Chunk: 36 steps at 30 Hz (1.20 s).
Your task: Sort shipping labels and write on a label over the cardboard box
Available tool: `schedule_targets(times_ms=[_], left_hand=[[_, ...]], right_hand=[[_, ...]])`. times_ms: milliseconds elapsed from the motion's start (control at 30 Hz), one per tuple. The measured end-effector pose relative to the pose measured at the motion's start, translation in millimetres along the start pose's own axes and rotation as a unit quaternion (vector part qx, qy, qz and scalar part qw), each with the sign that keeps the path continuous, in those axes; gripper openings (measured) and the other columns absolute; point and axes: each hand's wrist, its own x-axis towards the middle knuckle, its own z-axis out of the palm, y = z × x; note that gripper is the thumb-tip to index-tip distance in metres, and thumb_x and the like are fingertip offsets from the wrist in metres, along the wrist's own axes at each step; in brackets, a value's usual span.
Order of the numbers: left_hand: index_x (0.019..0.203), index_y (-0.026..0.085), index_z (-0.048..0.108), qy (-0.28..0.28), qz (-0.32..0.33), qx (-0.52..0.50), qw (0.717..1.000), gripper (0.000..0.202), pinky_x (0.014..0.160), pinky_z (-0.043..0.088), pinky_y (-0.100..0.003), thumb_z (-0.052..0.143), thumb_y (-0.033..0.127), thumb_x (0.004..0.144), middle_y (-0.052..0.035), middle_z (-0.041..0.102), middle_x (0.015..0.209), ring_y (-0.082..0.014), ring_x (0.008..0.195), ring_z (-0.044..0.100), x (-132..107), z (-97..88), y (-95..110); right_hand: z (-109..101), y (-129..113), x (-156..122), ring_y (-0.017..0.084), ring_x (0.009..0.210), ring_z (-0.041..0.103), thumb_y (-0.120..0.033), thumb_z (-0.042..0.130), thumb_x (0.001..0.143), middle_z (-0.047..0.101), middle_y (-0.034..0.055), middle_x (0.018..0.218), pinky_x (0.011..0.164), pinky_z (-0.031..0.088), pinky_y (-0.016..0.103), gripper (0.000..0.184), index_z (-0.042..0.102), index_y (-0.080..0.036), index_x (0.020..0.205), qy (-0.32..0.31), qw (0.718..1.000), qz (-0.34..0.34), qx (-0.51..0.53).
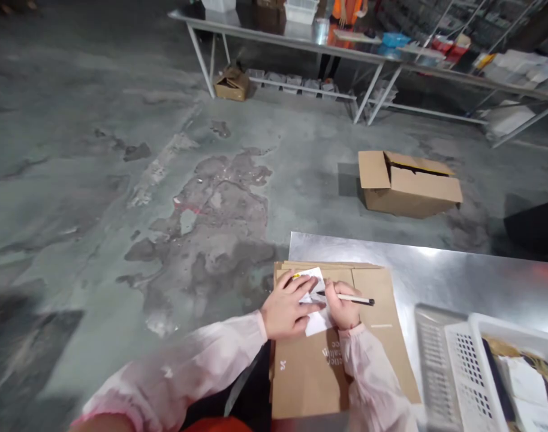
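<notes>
My left hand (285,306) lies flat on a small white paper slip (316,321), pinning it to a stack of flattened brown cardboard sheets (373,342) at the corner of a shiny metal table (436,270). My right hand (341,307) grips a white pen with a dark cap (352,298), its tip on the slip. A yellow mark shows at the slip's top edge. Both sleeves are pale pink.
White perforated plastic baskets (463,354) holding packaged items stand at the right. An open cardboard box (409,183) sits on the concrete floor. Long metal tables (301,36) with bins stand at the back, where a person in orange (346,12) works.
</notes>
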Motion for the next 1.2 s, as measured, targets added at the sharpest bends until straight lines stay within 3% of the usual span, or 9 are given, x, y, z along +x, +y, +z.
schedule_targets(times_ms=[1000,1200], left_hand=[[0.123,0.038,0.064,-0.004,0.004,0.0,1.0,0.041,0.113,0.016,-0.055,0.06,0.036,0.082,-0.0105,0.049,0.145,-0.0307,0.133,0.041,-0.8,1.9,-0.6],[0.122,0.037,0.064,0.002,0.01,0.001,1.0,0.041,0.113,0.016,-0.054,0.061,0.035,0.081,-0.0108,0.045,0.148,-0.0299,0.134,0.039,-0.5,2.5,-0.8]], right_hand=[[1.4,8.2,-2.4,0.01,0.043,0.039,-0.037,0.049,0.09,0.043,-0.0027,0.043,0.046,0.033,0.027,0.05,0.037,-0.021,0.045,-0.019,1.0,0.023,0.003],[-2.0,5.7,-1.6,0.008,0.038,0.035,-0.031,0.053,0.089,0.039,-0.0045,0.039,0.043,0.029,0.025,0.05,0.037,-0.02,0.043,0.057,0.998,-0.025,-0.016]])
